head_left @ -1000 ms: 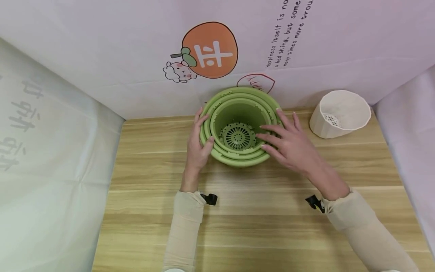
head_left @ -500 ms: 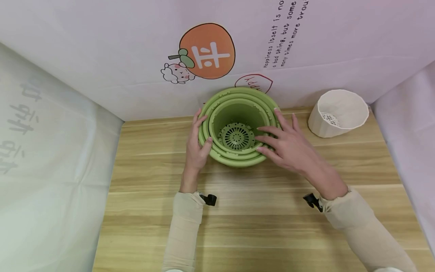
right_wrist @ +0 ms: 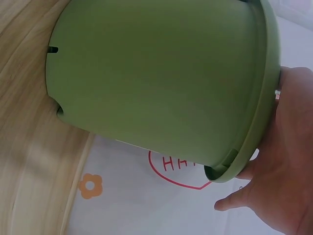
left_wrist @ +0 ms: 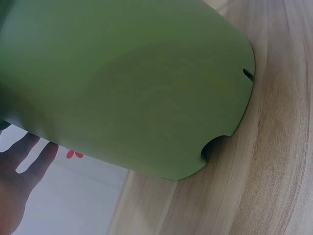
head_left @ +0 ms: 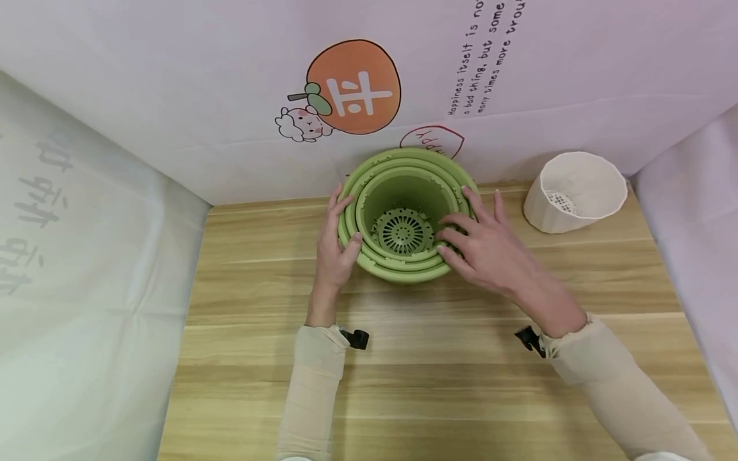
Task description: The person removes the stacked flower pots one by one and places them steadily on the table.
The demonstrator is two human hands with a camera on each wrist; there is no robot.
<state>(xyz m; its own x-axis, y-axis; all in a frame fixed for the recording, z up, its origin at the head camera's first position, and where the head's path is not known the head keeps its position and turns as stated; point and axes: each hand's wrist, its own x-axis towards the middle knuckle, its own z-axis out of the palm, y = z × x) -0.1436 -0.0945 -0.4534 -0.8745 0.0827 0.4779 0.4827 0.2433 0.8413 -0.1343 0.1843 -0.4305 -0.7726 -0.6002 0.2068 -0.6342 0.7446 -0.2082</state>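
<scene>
Since a second ago: the right hand [head_left: 489, 251] has its fingers bent slightly more over the rims; the left hand [head_left: 334, 248], the stack of green pots [head_left: 403, 276] and the white pot [head_left: 544, 214] keep their places.
Green stack: three round pots, one inside another, on the desk [head_left: 426, 384] close to the printed backdrop [head_left: 230, 83], between the two hands.
Outer pot [left_wrist: 146, 107]: widest of the three; it contains the other two, and its base edge meets the desk, with a rounded notch [left_wrist: 215, 147] and a narrow slot [left_wrist: 249, 74] at the bottom.
Middle pot [head_left: 412, 266]: only a ring of its rim shows, between the outer and inner ones.
Inner pot [head_left: 403, 189]: mouth facing up; at its bottom lies a green slotted disc [head_left: 402, 232].
White pot: well apart from the stack, past the right hand near the backdrop; its faceted wall rises from a base with small holes [head_left: 560, 202].
Left grip: holds the stack's left side, thumb over the rim and fingers along the outside.
Right grip: some fingertips reach over the inner pot's rim, the little finger sticks out free; whether it pinches a rim, I cannot tell.
</scene>
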